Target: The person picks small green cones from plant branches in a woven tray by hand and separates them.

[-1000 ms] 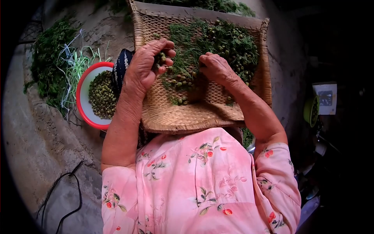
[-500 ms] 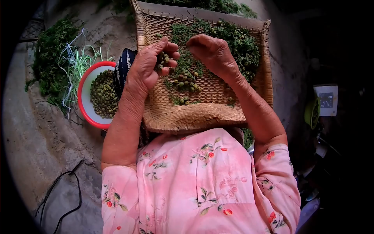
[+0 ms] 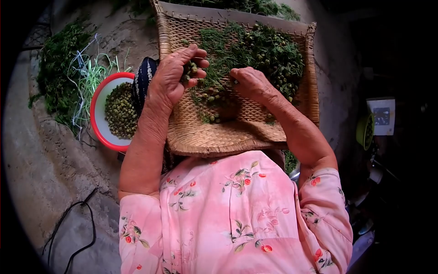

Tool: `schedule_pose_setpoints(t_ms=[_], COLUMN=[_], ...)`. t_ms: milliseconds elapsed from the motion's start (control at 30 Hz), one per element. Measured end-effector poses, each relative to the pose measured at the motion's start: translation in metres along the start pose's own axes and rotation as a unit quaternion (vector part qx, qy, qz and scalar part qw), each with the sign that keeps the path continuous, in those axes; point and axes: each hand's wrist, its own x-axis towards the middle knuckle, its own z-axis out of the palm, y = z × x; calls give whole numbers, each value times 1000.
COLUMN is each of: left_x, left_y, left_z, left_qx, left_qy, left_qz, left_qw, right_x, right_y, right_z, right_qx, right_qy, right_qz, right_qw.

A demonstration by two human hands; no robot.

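Observation:
My left hand is cupped over the left side of a woven wicker tray, with its fingers curled around several small green cones. My right hand is low over the middle of the tray, its fingertips pinched together; whatever is between them is too small to make out. Just left of those fingertips lie loose cones on the weave. Feathery green sprigs with cones are heaped at the tray's right and far side, and thinner green bits are scattered nearer the middle.
Left of the tray stands a white bowl with a red rim, part filled with cones. A pile of green sprigs and pale plastic string lie beyond it. A black cable curls on the floor. A green basket stands far right.
My right hand has come down and slightly right, from above the middle of the tray to beside the loose cones. My left hand stays almost still with its cones.

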Motion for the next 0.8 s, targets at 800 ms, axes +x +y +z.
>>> schedule_pose_setpoints(t_ms=[800], left_x=[4], left_y=[-1], left_z=[-1], left_qx=[-27], left_qy=[-4], left_qz=[-24], left_qw=[999], right_x=[7], right_y=[0], right_z=[7], right_qx=[24], right_qy=[68], right_qz=[-67], right_qw=[995])
